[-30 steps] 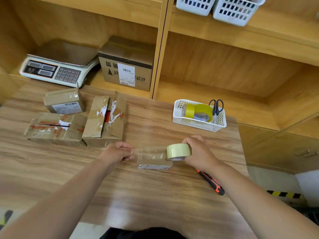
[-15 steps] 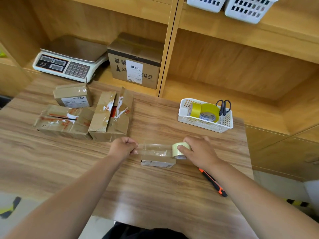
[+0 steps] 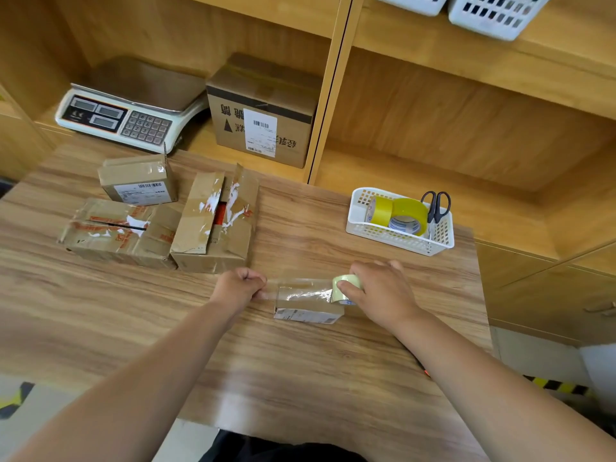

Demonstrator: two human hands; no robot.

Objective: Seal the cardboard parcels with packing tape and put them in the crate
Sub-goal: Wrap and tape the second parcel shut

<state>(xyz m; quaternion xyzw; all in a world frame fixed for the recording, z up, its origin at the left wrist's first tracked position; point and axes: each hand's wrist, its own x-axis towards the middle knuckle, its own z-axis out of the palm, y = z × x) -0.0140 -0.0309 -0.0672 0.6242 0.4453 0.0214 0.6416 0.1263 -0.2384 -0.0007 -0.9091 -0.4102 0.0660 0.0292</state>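
At the far left, a weighing scale [image 3: 133, 118] sits in the shelf recess, its pan in shadow. In front of it on the bench [image 3: 300, 368] lie three worn parcels: a small labelled one [image 3: 138, 180] farthest back, a flat parcel [image 3: 116, 233] with torn red tape and a dark slit along its top, and just right of it, touching, an open-flap parcel [image 3: 216, 225] with something red showing in the gap. Behind them a large box [image 3: 263, 108] stands on the shelf against the upright.

Near the middle, the left hand [image 3: 240, 288] rests on the bench, its grip curled tight and pinching the free end of a clear tape strip [image 3: 300, 295]. The strip runs right over the top of the small parcel [image 3: 306, 315], whose far side is hard to make out under the glare. At the parcel's right end is the tape roll [image 3: 346, 288], held by the right hand [image 3: 383, 295], with the grip closed round it, thumb on the near face and fingers hiding the far side.

Farther right, a white basket [image 3: 393, 236] holds yellow tape rolls [image 3: 400, 213] and black scissors [image 3: 436, 206] standing handles-up. Upper baskets [image 3: 496, 15] are cut off by the top edge.
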